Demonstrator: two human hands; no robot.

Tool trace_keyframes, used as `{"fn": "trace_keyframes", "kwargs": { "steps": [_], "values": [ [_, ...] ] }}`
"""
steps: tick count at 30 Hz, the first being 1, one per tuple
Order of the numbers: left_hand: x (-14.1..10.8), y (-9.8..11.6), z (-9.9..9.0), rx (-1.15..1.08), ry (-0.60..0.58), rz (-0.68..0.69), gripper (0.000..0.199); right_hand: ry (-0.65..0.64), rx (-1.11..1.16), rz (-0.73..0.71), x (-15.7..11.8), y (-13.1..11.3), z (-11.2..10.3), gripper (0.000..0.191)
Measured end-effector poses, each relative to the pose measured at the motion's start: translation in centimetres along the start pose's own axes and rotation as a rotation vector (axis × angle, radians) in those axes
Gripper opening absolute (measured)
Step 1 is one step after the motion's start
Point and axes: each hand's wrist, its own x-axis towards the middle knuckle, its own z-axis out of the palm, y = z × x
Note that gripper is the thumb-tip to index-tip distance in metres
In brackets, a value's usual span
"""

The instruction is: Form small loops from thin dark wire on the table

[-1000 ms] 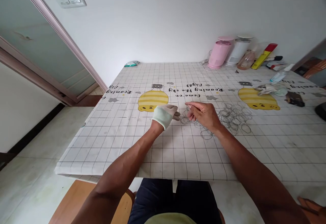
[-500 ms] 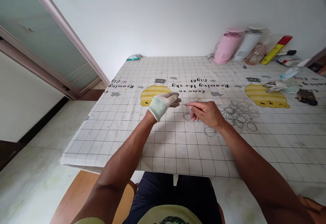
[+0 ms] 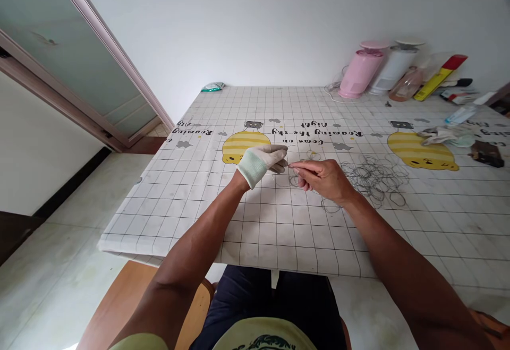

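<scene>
My left hand (image 3: pixel 263 163) wears a pale glove with a mint cuff, its fingers pointing right and pressed together. Against its fingertips, my right hand (image 3: pixel 324 178) is bare and pinched, with thumb and forefinger together. Whatever lies between the fingers is too small to name. A loose tangle of thin dark wire-like loops (image 3: pixel 374 180) spreads on the table to the right of my right hand, and a few loops lie under and beside that hand.
The checked tablecloth (image 3: pixel 263 233) covers the table. At the back right stand a pink cylinder (image 3: pixel 360 73), a white cylinder (image 3: pixel 394 68), a bottle (image 3: pixel 406 84) and a yellow-red box (image 3: pixel 438 80). A crumpled glove (image 3: pixel 450 135) and a dark object (image 3: pixel 486 153) lie at the right.
The fingertips of my two hands have come together, closing the small gap between them. The whole view has shifted slightly.
</scene>
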Motion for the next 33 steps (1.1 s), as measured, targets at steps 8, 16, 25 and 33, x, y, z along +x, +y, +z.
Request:
{"fn": "trace_keyframes", "kwargs": {
  "steps": [8,16,25,33],
  "values": [
    [0.7,-1.0,0.2,-0.121,0.010,-0.063,0.021,-0.013,-0.015,-0.007,0.0,0.5,-0.1,0.028],
    [0.5,-1.1,-0.7,-0.236,-0.048,-0.028,0.036,-0.008,0.123,0.107,0.2,0.6,-0.8,0.035],
    [-0.2,-1.1,-0.9,-0.128,-0.260,-0.037,0.048,0.145,0.206,0.081,0.6,0.5,-1.2,0.039],
    [0.2,-2.1,-0.3,-0.355,-0.225,-0.030,0.038,0.205,0.245,0.040,0.6,0.4,-1.6,0.041]
  ]
}}
